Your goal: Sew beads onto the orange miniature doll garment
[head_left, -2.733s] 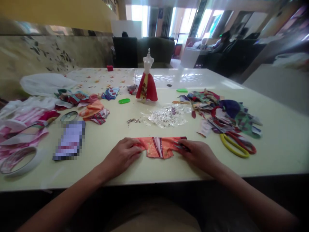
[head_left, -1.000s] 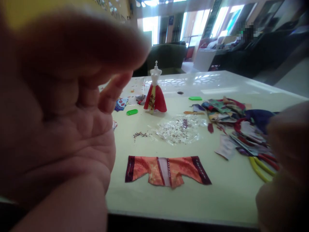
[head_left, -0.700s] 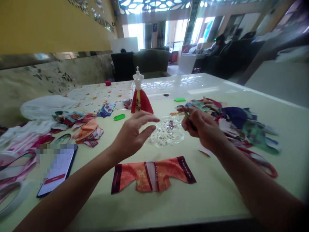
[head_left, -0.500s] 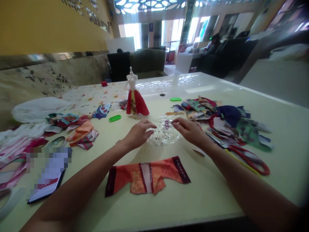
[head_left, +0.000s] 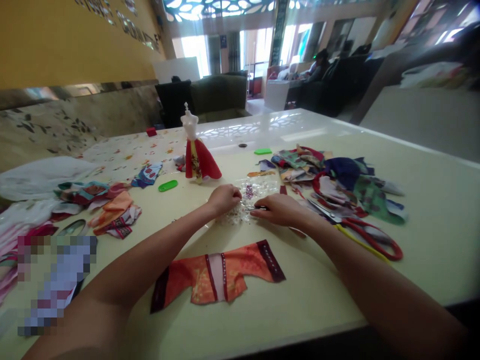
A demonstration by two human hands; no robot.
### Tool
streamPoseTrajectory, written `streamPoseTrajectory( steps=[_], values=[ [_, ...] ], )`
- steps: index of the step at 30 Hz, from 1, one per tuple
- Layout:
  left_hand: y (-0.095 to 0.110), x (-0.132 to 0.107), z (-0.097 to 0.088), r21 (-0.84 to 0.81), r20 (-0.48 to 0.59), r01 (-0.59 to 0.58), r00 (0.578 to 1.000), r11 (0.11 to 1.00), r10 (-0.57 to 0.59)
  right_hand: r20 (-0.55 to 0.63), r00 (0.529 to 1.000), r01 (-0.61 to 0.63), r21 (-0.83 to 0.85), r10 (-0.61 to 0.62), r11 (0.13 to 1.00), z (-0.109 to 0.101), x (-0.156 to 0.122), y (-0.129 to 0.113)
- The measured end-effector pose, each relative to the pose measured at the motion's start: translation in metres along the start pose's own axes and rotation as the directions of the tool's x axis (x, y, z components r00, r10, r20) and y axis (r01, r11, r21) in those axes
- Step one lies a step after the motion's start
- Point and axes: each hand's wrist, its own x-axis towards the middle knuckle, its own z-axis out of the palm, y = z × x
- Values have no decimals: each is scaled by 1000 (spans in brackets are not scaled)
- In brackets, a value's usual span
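A clear plastic sheet or bag [head_left: 264, 187] strewn with small shiny beads lies between my hands. My left hand [head_left: 224, 199] is closed at its left edge, fingers curled in a pinch; whatever is in them is too small to tell. My right hand [head_left: 275, 209] is closed on a thin metal tool that looks like tweezers [head_left: 250, 208], its tip pointing left over the beads. Nearer to me lies a small orange doll-size jacket [head_left: 240, 270], flat, with dark red cuffs and front bands. A white doll mannequin [head_left: 190, 124] in a red skirt [head_left: 208, 162] stands upright beyond my left hand.
Fabric scraps [head_left: 300, 167] are heaped at the right, beside red-and-yellow-handled scissors [head_left: 360, 232]. More scraps [head_left: 112, 210] and plastic bags [head_left: 41, 175] lie left. Green cases [head_left: 168, 186] sit on the table. A blurred-out flat object [head_left: 60, 285] lies near my left forearm.
My left hand's fingers have closed from a spread pose. My right hand has come lower and nearer over the beads, the metal tool now showing. The whole view has shifted slightly.
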Motion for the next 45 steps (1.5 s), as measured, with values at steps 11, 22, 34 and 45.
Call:
streamPoseTrajectory(
  steps=[11, 22, 34, 45],
  values=[
    [5, 11, 9, 22, 41, 38, 998, 999, -38, 32, 999, 17, -26, -17, 1000, -3, -2, -2],
    [5, 17, 5, -68, 73, 83, 994, 994, -78, 26, 1000, 9, -28, -8, 1000, -2, -3, -4],
    [-9, 20, -16, -393, 41, 235, 970, 889, -238, 13, 1000, -11, -12, 11, 1000, 0, -3, -8],
    [-6, -42, -45, -815, 174, 330, 924, 477, -341, -98, 995, 25, 73, -18, 997, -3, -1, 3]
  ],
)
